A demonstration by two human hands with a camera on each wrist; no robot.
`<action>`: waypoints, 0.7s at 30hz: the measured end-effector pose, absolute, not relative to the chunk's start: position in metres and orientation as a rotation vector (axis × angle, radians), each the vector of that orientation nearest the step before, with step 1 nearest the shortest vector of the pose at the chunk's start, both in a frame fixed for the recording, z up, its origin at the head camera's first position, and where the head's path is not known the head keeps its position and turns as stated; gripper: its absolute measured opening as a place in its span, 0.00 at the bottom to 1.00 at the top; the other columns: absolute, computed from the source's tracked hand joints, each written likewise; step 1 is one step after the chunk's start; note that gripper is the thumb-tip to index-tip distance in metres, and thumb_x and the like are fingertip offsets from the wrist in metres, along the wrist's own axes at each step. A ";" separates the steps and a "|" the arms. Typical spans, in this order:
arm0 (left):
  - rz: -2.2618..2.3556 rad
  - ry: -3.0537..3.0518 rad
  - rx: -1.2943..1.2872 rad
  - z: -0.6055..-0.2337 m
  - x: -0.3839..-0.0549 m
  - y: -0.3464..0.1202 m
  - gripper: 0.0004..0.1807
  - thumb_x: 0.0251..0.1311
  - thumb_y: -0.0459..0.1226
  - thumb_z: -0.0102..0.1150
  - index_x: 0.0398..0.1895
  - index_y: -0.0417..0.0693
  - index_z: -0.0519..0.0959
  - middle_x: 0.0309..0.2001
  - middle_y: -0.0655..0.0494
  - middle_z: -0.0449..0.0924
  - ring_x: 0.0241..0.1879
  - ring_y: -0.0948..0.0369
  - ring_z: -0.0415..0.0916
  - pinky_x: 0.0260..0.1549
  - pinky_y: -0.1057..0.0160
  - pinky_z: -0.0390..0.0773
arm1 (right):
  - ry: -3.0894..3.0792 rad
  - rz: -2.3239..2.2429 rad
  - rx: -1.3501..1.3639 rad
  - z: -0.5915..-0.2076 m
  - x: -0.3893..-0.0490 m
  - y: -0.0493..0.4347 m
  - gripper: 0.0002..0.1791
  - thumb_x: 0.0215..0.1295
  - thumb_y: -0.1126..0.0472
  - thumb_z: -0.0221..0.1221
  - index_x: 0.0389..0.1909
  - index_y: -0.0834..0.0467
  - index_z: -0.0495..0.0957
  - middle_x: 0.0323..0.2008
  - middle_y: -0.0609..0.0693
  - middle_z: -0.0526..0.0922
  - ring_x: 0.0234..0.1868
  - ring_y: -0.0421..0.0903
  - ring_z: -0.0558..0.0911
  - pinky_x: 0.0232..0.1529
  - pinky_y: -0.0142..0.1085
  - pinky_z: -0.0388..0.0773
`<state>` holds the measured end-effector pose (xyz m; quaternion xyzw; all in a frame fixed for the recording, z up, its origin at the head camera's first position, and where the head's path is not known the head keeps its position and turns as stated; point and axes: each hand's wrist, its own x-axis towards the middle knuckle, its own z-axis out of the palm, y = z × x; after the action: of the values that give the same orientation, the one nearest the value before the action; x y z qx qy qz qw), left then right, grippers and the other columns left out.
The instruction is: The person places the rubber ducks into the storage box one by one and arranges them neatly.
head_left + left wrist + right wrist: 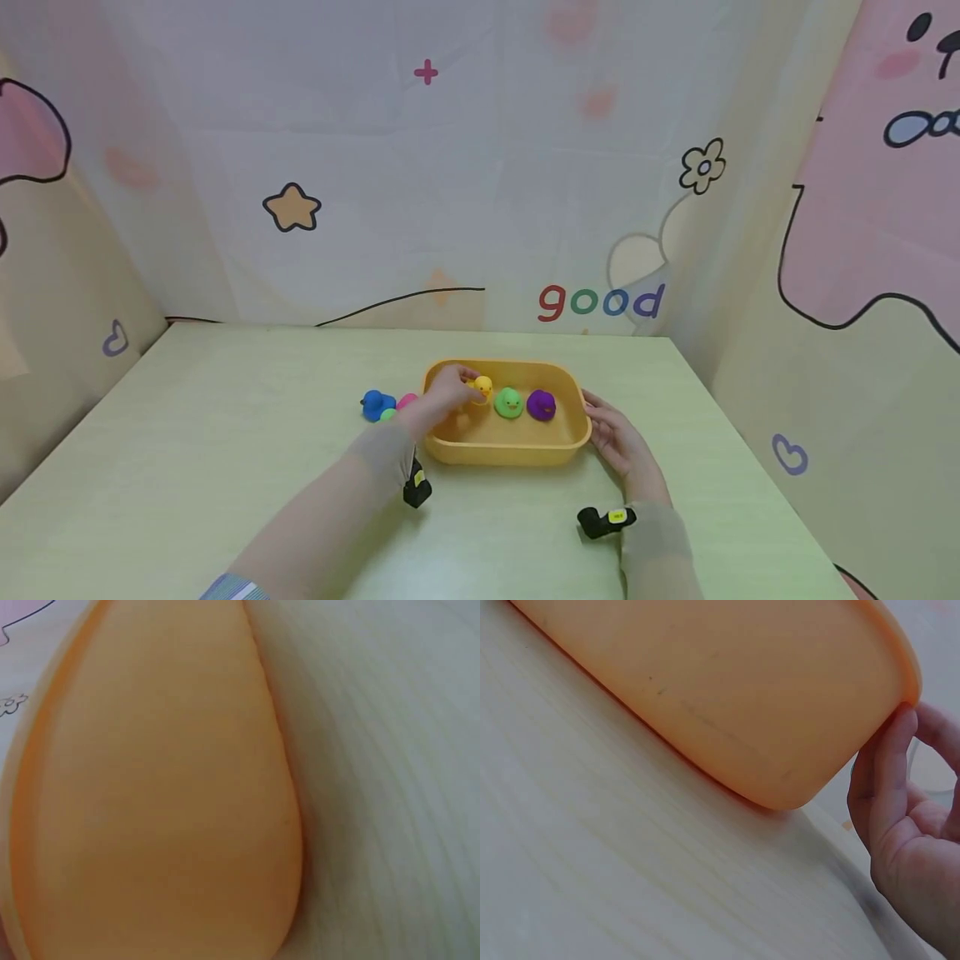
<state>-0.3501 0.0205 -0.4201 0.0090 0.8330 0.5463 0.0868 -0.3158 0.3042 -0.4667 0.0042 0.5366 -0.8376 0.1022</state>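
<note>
A yellow rubber duck (483,387) is pinched between the thumb and fingers of my left hand (448,388), which reaches over the left end of a yellow-orange plastic basin (495,455). Inside the basin, a green rubber duck (508,403) and a purple rubber duck (542,406) sit to the right of it. My right hand (621,437) rests against the basin's right end. In the right wrist view, its fingertips (904,720) touch the outside just under the rim. The left wrist view shows only the basin's outer wall (157,780), with the left hand out of sight.
Left of the basin, a blue rubber duck (378,406) stands on the pale table (225,433), beside a pink toy (407,401) and a light green toy (387,414), both partly hidden by the left arm. Printed cloth walls (480,208) stand behind and at the sides.
</note>
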 end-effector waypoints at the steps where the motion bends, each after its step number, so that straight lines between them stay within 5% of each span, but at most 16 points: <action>1: 1.605 2.501 0.033 -0.421 -0.350 0.021 0.22 0.52 0.27 0.67 0.52 0.36 0.77 0.52 0.43 0.75 0.45 0.53 0.71 0.52 0.59 0.75 | 1.590 -2.469 0.013 -0.467 -0.316 0.304 0.21 0.75 0.70 0.41 0.66 0.61 0.58 0.43 0.43 0.81 0.39 0.34 0.82 0.42 0.22 0.80; 10: 1.481 2.579 0.021 -0.425 -0.351 0.023 0.22 0.50 0.27 0.69 0.50 0.36 0.78 0.51 0.43 0.78 0.46 0.53 0.73 0.55 0.56 0.75 | 1.638 -2.441 -0.004 -0.466 -0.315 0.302 0.30 0.74 0.70 0.41 0.74 0.67 0.46 0.43 0.42 0.81 0.40 0.33 0.81 0.42 0.21 0.79; 21: 1.420 2.580 -0.012 -0.429 -0.352 0.025 0.21 0.51 0.28 0.70 0.49 0.36 0.77 0.49 0.45 0.78 0.42 0.56 0.72 0.49 0.59 0.78 | 1.634 -2.439 -0.027 -0.466 -0.315 0.304 0.29 0.74 0.70 0.41 0.74 0.67 0.47 0.43 0.42 0.81 0.39 0.33 0.81 0.41 0.21 0.79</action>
<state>-0.3517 0.0246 -0.4286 -0.0040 0.8719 0.4797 0.0983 -0.3148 0.3037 -0.4660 -0.0093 0.5536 -0.8264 0.1025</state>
